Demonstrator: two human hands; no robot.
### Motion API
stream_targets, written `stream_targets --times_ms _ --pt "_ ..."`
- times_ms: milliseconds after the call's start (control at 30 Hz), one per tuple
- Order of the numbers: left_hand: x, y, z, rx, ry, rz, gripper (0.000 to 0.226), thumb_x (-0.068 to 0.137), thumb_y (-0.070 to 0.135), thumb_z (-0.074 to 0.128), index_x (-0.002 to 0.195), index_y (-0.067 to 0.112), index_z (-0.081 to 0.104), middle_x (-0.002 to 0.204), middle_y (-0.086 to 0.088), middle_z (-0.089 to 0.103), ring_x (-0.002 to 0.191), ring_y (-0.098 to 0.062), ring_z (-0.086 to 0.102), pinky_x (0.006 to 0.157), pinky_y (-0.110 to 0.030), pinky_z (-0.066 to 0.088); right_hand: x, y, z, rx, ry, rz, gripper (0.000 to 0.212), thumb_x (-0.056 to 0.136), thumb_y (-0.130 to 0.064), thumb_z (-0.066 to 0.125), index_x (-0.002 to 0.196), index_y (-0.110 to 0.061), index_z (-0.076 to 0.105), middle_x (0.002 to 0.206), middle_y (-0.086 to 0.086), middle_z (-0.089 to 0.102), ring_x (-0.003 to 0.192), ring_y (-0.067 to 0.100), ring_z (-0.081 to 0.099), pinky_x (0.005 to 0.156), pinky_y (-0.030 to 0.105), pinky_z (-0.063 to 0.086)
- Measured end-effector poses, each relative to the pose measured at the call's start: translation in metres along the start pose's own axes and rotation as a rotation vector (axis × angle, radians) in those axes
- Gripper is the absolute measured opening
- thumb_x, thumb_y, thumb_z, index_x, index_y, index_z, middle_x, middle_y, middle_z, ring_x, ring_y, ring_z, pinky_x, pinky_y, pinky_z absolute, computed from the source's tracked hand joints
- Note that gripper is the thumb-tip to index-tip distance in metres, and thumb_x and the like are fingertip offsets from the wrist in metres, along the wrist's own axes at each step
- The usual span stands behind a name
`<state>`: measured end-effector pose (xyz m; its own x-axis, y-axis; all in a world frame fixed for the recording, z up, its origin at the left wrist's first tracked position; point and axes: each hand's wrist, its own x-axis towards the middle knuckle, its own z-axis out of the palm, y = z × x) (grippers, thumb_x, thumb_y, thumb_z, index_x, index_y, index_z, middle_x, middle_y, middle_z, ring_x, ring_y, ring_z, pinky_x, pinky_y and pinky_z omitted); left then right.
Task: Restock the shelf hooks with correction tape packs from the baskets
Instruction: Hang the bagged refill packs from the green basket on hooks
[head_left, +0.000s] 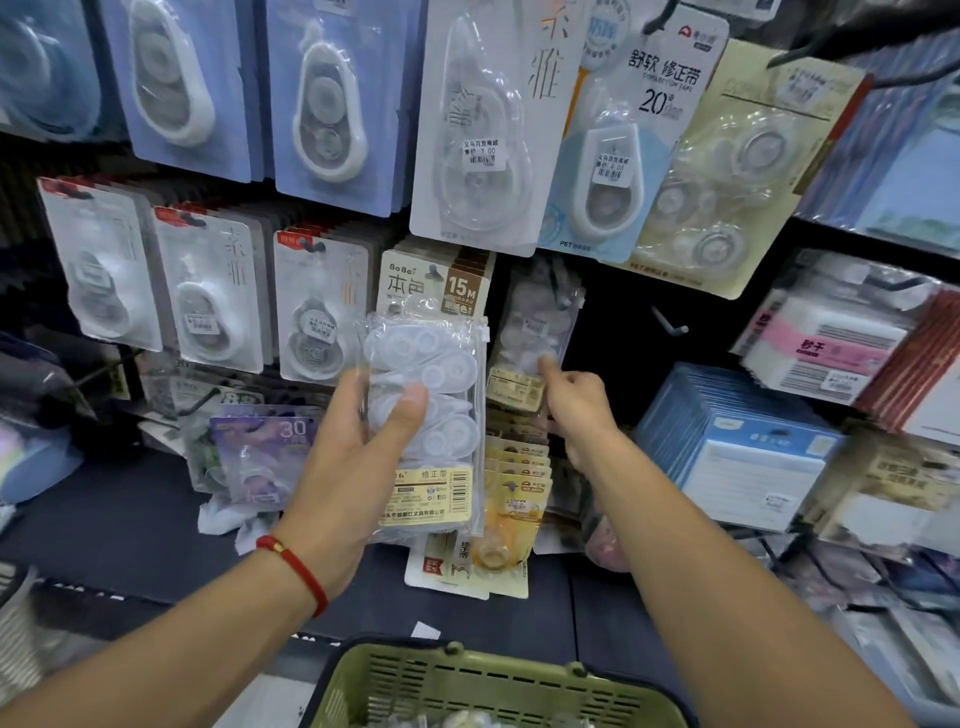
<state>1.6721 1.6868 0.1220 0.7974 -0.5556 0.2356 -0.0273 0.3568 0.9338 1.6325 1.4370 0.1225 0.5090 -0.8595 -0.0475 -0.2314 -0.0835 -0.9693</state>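
Observation:
My left hand (358, 457) grips a clear zip bag of several white correction tapes (431, 415), held upright in front of the shelf with my thumb across its front. My right hand (576, 410) reaches to a second clear bag of correction tapes (535, 332) that hangs on a hook just right of centre; my fingertips touch its lower part. A green basket (493, 686) stands at the bottom edge, with a few packs showing inside.
Rows of carded correction tapes (208, 301) hang left and above. A bare hook (670, 325) juts out right of the hanging bag. Yellow packs (514, 483) hang below my hands. Blue packs (737, 441) and pink-labelled packs (826, 348) fill the right.

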Motion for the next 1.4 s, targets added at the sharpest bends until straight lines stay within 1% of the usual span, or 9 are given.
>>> stream_targets --times_ms 133,233,300,467,600,833,1067,1233,1400 --pt "0.0 -0.002 0.001 0.027 0.005 0.013 0.043 0.082 0.062 0.071 0.122 0.049 0.064 0.129 0.016 0.072 0.123 -0.01 0.068 0.11 -0.047 0.05 0.006 0.006 0.0 -0.115 0.041 0.059 0.064 0.098 -0.063 0.059 0.119 -0.004 0.067 0.118 0.015 0.073 0.102 0.029 0.069 0.099 0.051 0.057" --pt "0.0 -0.003 0.001 0.046 0.005 0.01 0.05 0.08 0.067 0.075 0.124 0.046 0.063 0.127 0.015 0.073 0.12 -0.009 0.07 0.107 -0.043 0.052 -0.02 0.016 -0.009 -0.266 0.04 -0.097 0.041 0.101 -0.045 0.062 0.131 -0.016 0.063 0.118 -0.003 0.067 0.11 0.02 0.064 0.091 0.037 0.05" --pt "-0.001 -0.002 0.002 0.051 -0.005 0.012 0.046 0.079 0.066 0.077 0.118 0.044 0.065 0.12 0.013 0.076 0.112 -0.01 0.073 0.1 -0.038 0.057 -0.049 0.015 -0.018 -0.174 -0.103 -0.194 0.021 0.103 -0.036 0.061 0.116 -0.023 0.072 0.111 -0.007 0.073 0.108 0.018 0.07 0.088 0.034 0.057" --pt "-0.005 -0.002 0.007 0.045 -0.035 0.042 0.045 0.08 0.041 0.078 0.119 0.026 0.063 0.11 0.01 0.078 0.101 -0.009 0.076 0.079 -0.018 0.059 -0.122 -0.009 -0.034 -0.056 -0.465 -0.423 0.038 0.099 -0.053 0.055 0.11 -0.023 0.075 0.108 0.002 0.077 0.098 0.022 0.073 0.08 0.038 0.063" --pt "-0.008 -0.002 0.009 0.048 -0.06 0.078 0.046 0.078 0.029 0.083 0.119 0.028 0.062 0.111 0.01 0.079 0.1 -0.009 0.077 0.076 -0.017 0.06 -0.14 -0.012 -0.037 -0.32 -0.366 -0.589 0.017 0.105 -0.038 0.061 0.104 -0.025 0.07 0.1 -0.008 0.075 0.095 0.012 0.07 0.086 0.039 0.059" --pt "-0.008 -0.001 0.001 0.121 -0.053 0.107 0.045 0.081 0.038 0.082 0.122 0.041 0.062 0.118 0.015 0.077 0.11 -0.004 0.073 0.087 -0.011 0.054 -0.138 -0.011 -0.043 0.033 -0.179 -0.437 0.021 0.098 -0.047 0.055 0.092 -0.027 0.06 0.078 0.02 0.062 0.068 0.029 0.055 0.062 0.061 0.05" --pt "-0.006 0.0 -0.003 0.142 -0.045 0.113 0.049 0.081 0.045 0.085 0.122 0.053 0.06 0.123 0.016 0.075 0.113 -0.004 0.071 0.092 -0.012 0.054 -0.114 -0.017 -0.052 0.127 -0.053 -0.351 0.021 0.105 -0.04 0.058 0.091 -0.026 0.065 0.071 -0.007 0.068 0.063 0.009 0.062 0.054 0.024 0.049" --pt "-0.006 0.001 -0.002 0.149 -0.063 0.119 0.045 0.081 0.04 0.084 0.115 0.059 0.061 0.123 0.016 0.075 0.112 -0.004 0.072 0.089 -0.011 0.054 -0.117 -0.013 -0.05 0.154 -0.073 -0.33 0.029 0.093 -0.052 0.062 0.086 -0.024 0.067 0.077 0.008 0.06 0.071 0.02 0.055 0.066 0.039 0.046" --pt "-0.005 0.002 -0.003 0.165 -0.043 0.104 0.044 0.079 0.047 0.086 0.109 0.068 0.061 0.121 0.021 0.074 0.111 0.0 0.072 0.088 -0.01 0.053 -0.116 -0.002 -0.043 0.17 -0.121 -0.325 0.013 0.106 -0.029 0.062 0.108 -0.017 0.066 0.079 -0.008 0.077 0.073 0.008 0.075 0.063 0.025 0.06"
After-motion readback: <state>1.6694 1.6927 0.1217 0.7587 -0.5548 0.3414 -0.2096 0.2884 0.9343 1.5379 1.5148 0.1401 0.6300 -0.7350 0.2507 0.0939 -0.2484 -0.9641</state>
